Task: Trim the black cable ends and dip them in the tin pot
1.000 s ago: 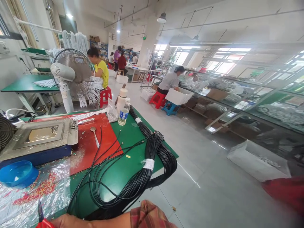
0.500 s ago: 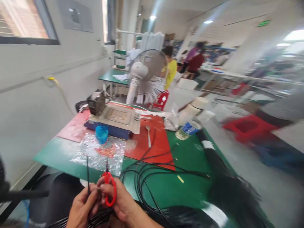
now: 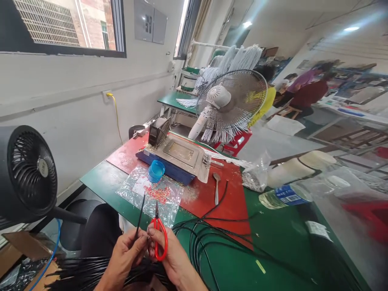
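Centrally, left hand (image 3: pixel 123 254) pinches an upright black wire (image 3: pixel 140 214); beside it, right hand (image 3: pixel 169 254) grips red scissors (image 3: pixel 159 238), blades pointing up, parallel.

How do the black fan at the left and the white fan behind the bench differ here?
The black fan is nearer the camera, dark all over and faces the camera; the white fan stands beyond the green table and shows its back and motor housing. The black fan's grille is dense and dark, the white fan's wire cage see-through. Both are round caged fans.
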The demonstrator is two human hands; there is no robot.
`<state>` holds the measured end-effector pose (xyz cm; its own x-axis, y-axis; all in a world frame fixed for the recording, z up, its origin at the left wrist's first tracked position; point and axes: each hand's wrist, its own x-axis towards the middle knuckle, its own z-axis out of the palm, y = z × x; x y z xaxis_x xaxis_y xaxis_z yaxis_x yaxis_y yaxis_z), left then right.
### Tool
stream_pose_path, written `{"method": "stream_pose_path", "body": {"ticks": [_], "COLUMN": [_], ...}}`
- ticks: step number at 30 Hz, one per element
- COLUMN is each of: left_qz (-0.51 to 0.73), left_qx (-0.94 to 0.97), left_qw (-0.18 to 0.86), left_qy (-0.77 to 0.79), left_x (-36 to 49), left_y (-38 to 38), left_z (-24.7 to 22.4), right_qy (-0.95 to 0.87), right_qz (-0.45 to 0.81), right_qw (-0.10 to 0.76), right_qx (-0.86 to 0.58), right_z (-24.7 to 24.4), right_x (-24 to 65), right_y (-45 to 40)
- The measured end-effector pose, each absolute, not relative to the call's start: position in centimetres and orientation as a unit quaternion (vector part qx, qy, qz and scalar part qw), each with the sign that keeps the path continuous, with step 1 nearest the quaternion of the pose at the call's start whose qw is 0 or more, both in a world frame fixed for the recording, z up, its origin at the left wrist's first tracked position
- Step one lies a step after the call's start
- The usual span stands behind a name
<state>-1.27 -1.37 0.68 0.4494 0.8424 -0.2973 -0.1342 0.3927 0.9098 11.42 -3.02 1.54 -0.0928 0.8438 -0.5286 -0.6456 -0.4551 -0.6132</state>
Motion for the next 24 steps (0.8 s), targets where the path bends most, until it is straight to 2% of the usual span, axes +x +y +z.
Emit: {"method": "stream_pose_path", "body": {"ticks": [8,24], "left_qz": [0.320,0.351], "left_qx": [0.454,0.443], "left_qw": [0.741,0.740], "left_qy": [0.376,0.366], "left_x": [-1.63,-1.49], "left_y": [-1.16,-0.99], "left_z": [0.73,0.47], "right_qy": [-0.089,-0.088], "right_qz": [0.755,0.739], "right_qw": [0.496,0.529], "right_qx": [-0.419,-0.409], "right_z": [1.29,1.06], "right_x": [11.65,11.19], "right_y": [-3.63,-3.79]}}
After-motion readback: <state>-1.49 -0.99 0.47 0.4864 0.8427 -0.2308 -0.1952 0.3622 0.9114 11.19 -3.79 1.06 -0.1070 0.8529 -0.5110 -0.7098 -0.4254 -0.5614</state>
